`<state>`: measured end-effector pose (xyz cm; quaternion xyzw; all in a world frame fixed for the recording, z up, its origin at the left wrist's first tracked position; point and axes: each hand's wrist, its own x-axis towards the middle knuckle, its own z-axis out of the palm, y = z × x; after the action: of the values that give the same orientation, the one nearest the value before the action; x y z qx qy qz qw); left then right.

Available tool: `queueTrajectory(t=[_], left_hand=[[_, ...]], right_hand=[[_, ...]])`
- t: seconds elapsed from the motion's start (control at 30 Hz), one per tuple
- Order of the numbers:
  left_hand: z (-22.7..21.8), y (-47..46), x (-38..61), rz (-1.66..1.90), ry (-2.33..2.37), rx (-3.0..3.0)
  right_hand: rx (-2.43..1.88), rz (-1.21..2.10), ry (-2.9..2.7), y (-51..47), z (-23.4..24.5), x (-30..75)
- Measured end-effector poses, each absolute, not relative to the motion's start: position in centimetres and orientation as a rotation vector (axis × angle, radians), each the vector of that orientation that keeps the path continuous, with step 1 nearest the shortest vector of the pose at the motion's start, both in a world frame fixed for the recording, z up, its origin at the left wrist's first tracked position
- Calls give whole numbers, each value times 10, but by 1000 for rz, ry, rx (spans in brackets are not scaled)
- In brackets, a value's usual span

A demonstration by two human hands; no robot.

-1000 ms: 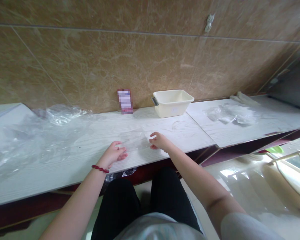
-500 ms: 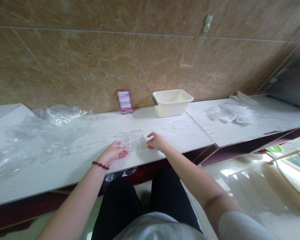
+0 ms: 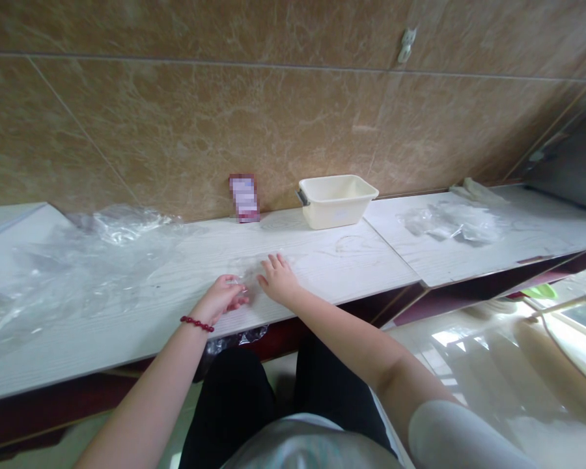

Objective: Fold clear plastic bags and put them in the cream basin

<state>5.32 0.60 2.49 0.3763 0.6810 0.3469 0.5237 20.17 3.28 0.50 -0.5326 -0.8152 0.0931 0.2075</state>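
A small clear plastic bag (image 3: 249, 268) lies flat on the white wood-grain counter, hard to make out against it. At its left edge my left hand (image 3: 224, 298) pinches the film between thumb and fingers; a red bead bracelet circles that wrist. My right hand (image 3: 278, 279) rests palm down over the bag's right part, fingers stretched and spread, covering much of it.
A cream plastic bin (image 3: 339, 203) with a grey handle stands by the tiled wall. Left of it leans a pixelated card or phone (image 3: 245, 198). Crumpled clear plastic (image 3: 97, 260) spreads over the left counter; more plastic bags (image 3: 452, 221) lie at right.
My right hand has moved left from the bag's right edge onto its middle, and its fingers have straightened. My left hand has stayed nearly in place.
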Motion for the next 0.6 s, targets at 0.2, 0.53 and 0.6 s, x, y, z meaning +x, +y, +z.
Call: queueTrajectory(t=[0.2,0.53,0.6], left_hand=[[15,14,33,931,1850,1234],[3,37,45,1129,1831,1117],[7,40,48,1154,1754,1050]], right_hand=[[-1617,281,-2335,31,-6,195],[-1634,283,-2381,29,-4,194],[-1629,280,-2393,30,-4,193]])
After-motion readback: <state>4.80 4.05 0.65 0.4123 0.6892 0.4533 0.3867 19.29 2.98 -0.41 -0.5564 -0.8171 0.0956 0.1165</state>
